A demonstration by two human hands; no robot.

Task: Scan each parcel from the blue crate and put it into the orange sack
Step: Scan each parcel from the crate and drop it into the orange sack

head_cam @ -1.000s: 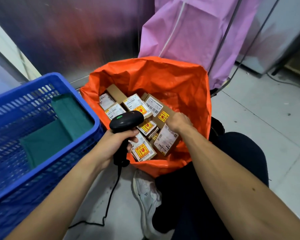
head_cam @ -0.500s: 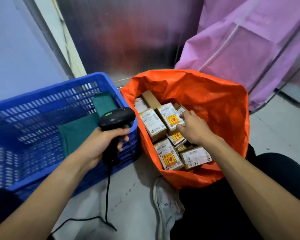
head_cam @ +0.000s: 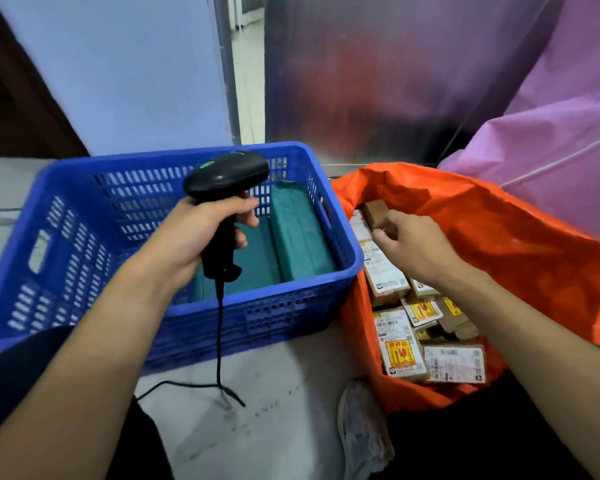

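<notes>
Blue crate [head_cam: 284, 313] sits far left on the floor. Inside it only a green liner [head_cam: 302, 233] shows, no parcel visible, so the crate is prob. empty, though the near corner is hidden behind the arm. The left hand [head_cam: 191, 237] is over the crate w/ all fingers wrapped tight round the grip of a black barcode scanner [head_cam: 227, 174], head pointing right. Its cable [head_cam: 219, 334] hangs down and loops loose on the floor btwn the crate and a white shoe [head_cam: 361, 427].

The right hand [head_cam: 413, 244] is over the sack mouth w/ fingers loosely curled and nothing seen in them. Fingertips are just beside a plain brown box [head_cam: 374, 209]; can't tell if touching. The orange sack [head_cam: 516, 237] stands against the crate's right wall, mouth open, holding the labelled parcels [head_cam: 400, 351] piled unevenly. A pink cover [head_cam: 551, 168] hangs behind it.

Risks from here:
- A foot or arm could snag the slack cable and yank the scanner out of the grip.
- The soft sack wall could slump under the pile, esp. on the near side, and spill boxes.
- Some labels carry a fragile mark, so dropping more on top could dent them.
- A parcel under the liner fold could get missed and the job called done too soon.
</notes>
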